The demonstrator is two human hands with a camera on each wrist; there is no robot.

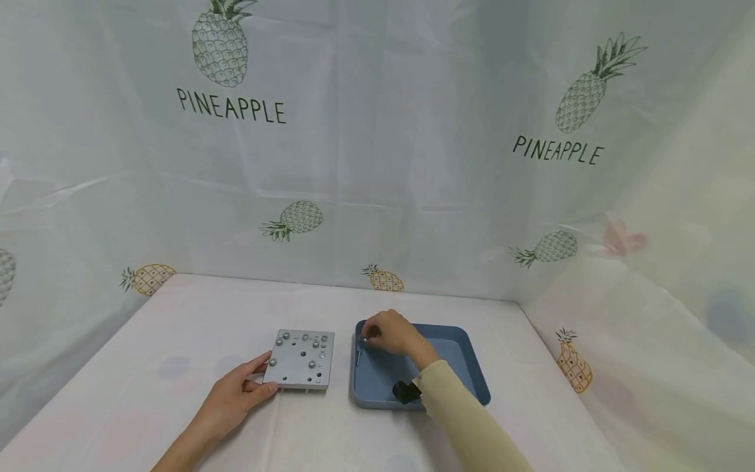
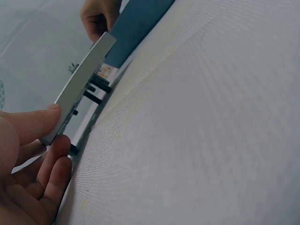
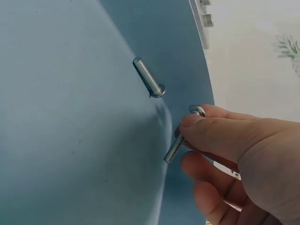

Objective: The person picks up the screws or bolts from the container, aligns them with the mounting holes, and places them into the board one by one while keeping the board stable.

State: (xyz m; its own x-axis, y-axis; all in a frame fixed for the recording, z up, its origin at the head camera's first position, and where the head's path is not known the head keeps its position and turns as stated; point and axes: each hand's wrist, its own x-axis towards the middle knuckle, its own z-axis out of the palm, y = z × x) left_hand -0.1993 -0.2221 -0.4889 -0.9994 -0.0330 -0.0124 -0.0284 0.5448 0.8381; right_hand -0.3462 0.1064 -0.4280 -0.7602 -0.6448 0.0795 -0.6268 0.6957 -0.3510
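My left hand [image 1: 232, 398] grips the near left corner of a flat metal plate [image 1: 289, 373], thumb on one side and fingers on the other. Screws stand in several of its holes, and in the left wrist view threaded ends [image 2: 93, 97] stick out beneath it. Over the far left corner of a blue tray [image 1: 377, 404], my right hand [image 1: 395, 333] pinches a silver screw [image 3: 173, 150] between thumb and finger, its head up by the fingertips. Another loose screw [image 3: 148, 78] lies in the tray beside that hand.
The tray stands right of the plate on a white cloth-covered table [image 1: 147, 380]. A pineapple-print curtain [image 1: 377, 164] hangs behind and along the sides. A black object [image 1: 406, 392] shows by the right sleeve [image 1: 466, 419], over the tray's near side.
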